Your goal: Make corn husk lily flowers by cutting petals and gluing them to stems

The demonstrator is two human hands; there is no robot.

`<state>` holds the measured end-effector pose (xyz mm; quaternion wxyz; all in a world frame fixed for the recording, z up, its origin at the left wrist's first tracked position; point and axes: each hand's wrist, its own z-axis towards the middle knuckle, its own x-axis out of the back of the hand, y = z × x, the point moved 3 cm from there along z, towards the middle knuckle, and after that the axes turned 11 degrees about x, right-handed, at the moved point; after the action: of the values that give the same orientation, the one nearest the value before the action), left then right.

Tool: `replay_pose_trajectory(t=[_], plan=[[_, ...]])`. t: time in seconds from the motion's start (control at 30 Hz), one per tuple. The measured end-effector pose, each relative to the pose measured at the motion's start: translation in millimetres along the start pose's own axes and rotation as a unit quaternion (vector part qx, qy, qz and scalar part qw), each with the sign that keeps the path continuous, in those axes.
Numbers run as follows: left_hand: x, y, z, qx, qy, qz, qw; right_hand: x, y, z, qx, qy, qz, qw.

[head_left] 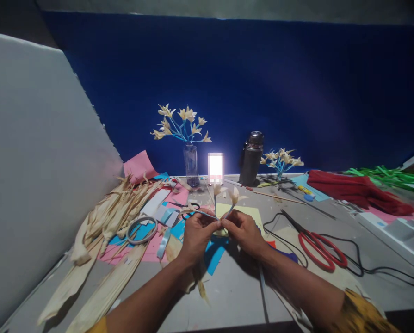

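Note:
My left hand (200, 232) and my right hand (245, 231) meet in the middle above the table, each with its fingertips pinched on thin blue-wrapped stems. Two cream husk flowers, a left one (217, 189) and a right one (236, 197), rise upright from between the fingers. Another pale-blue stem runs leftward across my left fingers. Where the stems join is mostly hidden by my thumbs. Beneath the hands lie a pale yellow sheet (253, 213) and blue paper (215, 261).
Dried husks (118, 217) pile at left beside a tape roll (140, 230) and black scissors (189, 208). Behind stand a glass vase (191, 166) of husk flowers, a bright lamp (216, 167) and a flask (251, 159). Red-handled scissors (323, 252) and a black cord (383, 273) lie right.

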<state>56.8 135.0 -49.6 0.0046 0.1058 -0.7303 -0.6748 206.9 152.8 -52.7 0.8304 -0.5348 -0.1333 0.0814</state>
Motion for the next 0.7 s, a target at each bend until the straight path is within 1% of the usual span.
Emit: replay_pose_trajectory(t=[0.13, 0.27, 0.4, 0.5, 0.6, 0.7], plan=[[0.6, 2.4, -1.0, -0.003, 0.003, 0.015, 1.0, 0.2, 3.4, 0.3, -0.03, 0.018, 0.038, 0.999], [0.7, 3.8, -2.1, -0.001, 0.012, 0.014, 1.0, 0.2, 2.3, 0.5, -0.03, 0.032, 0.034, 0.998], [-0.2, 6.5, -4.3, -0.02, 0.02, 0.002, 1.0, -0.5, -2.8, -0.3, -0.04, 0.04, 0.044, 0.997], [-1.9, 8.4, -5.6, -0.03, 0.016, -0.001, 0.999, -0.5, -4.7, -0.2, -0.03, 0.04, 0.061, 0.997], [-3.5, 7.8, -5.4, -0.034, 0.009, 0.014, 0.999, 0.8, -2.4, 0.7, -0.025, 0.042, 0.07, 0.996], [-3.7, 5.0, -4.4, -0.032, 0.01, 0.014, 0.999, 3.0, 1.6, 1.4, -0.038, 0.047, 0.055, 0.997]])
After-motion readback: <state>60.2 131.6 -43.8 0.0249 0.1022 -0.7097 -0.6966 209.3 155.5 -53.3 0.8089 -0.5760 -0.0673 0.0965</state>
